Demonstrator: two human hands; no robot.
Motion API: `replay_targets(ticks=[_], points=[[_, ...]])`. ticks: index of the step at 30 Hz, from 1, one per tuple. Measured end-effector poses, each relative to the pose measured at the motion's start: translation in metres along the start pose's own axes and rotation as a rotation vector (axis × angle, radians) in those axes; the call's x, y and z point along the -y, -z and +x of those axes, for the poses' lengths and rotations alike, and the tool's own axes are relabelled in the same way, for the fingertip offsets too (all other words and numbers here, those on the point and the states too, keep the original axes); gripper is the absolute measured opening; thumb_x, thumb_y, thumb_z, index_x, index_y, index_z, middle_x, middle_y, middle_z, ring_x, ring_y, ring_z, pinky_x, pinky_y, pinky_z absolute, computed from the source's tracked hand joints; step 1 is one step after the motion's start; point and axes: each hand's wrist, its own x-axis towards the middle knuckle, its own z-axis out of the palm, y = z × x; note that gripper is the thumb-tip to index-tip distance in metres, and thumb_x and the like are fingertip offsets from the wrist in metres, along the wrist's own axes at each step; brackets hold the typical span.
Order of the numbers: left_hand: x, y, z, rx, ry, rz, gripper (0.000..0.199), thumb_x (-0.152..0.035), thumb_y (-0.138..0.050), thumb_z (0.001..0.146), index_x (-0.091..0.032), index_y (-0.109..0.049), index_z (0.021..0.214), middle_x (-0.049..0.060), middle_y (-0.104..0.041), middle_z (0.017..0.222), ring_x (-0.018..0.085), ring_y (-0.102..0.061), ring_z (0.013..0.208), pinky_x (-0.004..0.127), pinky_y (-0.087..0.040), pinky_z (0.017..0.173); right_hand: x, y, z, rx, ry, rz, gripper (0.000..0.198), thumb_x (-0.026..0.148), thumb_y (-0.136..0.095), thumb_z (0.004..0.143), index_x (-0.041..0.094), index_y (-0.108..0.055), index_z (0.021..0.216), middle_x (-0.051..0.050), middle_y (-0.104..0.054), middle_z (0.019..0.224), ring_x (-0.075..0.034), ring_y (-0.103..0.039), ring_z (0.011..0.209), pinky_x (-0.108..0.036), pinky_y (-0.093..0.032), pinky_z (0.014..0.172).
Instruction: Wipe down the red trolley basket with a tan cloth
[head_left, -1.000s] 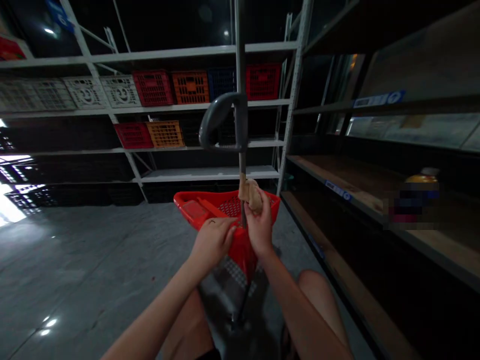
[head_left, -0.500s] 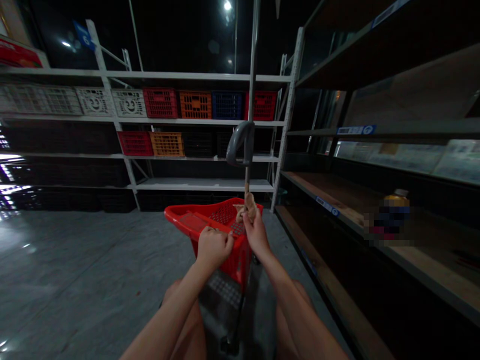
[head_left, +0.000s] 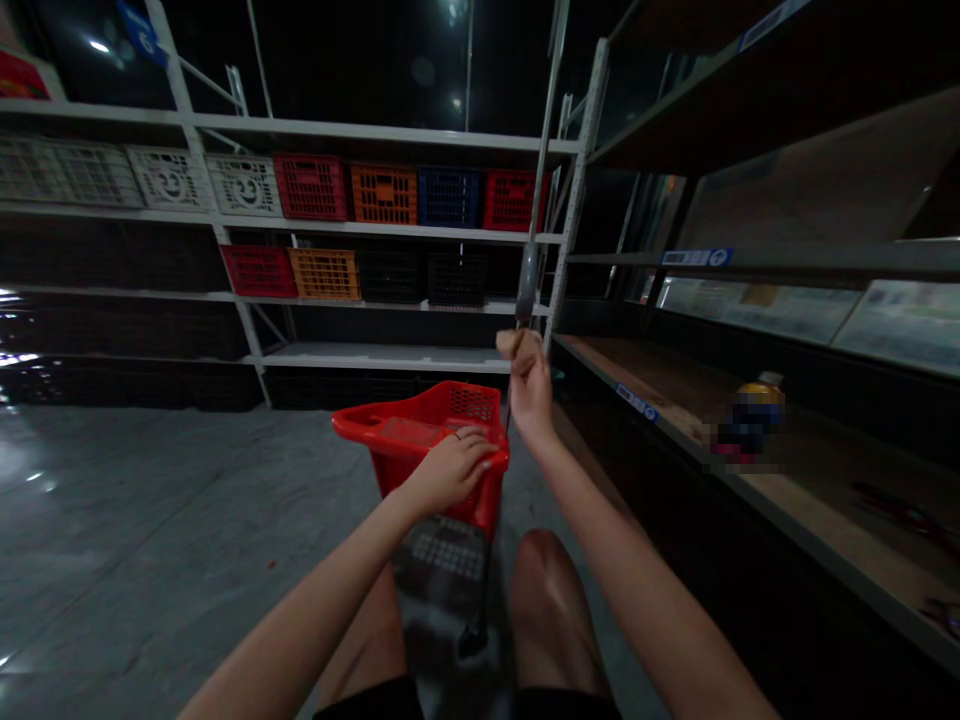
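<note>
A small red shopping cart [head_left: 420, 430] stands on the floor in front of my knees. My left hand [head_left: 454, 470] lies over its near right corner, fingers bent over the rim. To the right, my right hand [head_left: 531, 390] is raised above the cart's edge, its fingers closed around a crumpled beige piece [head_left: 521, 345] at the lower part of a thin metal pole [head_left: 546, 140]. A grey loop handle [head_left: 528, 280] on the pole sits just above this hand, seen nearly edge-on. Whether the pole is joined to the cart is hidden.
White metal racks [head_left: 420, 228] ahead hold colored crates, among them an orange crate [head_left: 384, 195]. Dark wooden shelving [head_left: 660, 390] runs close along my right, with a blurred-out bottle [head_left: 754, 415] on it. Grey floor [head_left: 187, 520] extends to the left.
My right hand has risen with the beige piece, and the pole now leans right. The grey loop has turned edge-on. My left hand has slid right along the rim, fingers less curled.
</note>
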Motion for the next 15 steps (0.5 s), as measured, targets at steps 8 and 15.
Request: replay_targets(ticks=[8, 15], points=[[0.094, 0.051, -0.045, 0.07, 0.597, 0.307, 0.055, -0.037, -0.024, 0.105, -0.012, -0.069, 0.126, 0.017, -0.072, 0.127, 0.027, -0.066, 0.122, 0.041, -0.046, 0.108, 0.004, 0.041, -0.151, 0.369, 0.101, -0.265, 0.07, 0.003, -0.045, 0.081, 0.029, -0.054, 0.145, -0.008, -0.057, 0.147, -0.029, -0.051, 0.141, -0.051, -0.041, 0.124], [0.089, 0.038, -0.036, 0.236, 0.699, 0.452, 0.065, -0.032, -0.017, 0.101, -0.003, -0.076, 0.102, 0.028, -0.075, 0.099, 0.039, -0.073, 0.1, 0.049, -0.051, 0.088, 0.04, -0.036, -0.126, 0.414, 0.108, -0.408, 0.053, 0.01, -0.057, 0.083, 0.02, -0.062, 0.136, -0.015, -0.069, 0.132, -0.037, -0.062, 0.122, -0.058, -0.049, 0.111]])
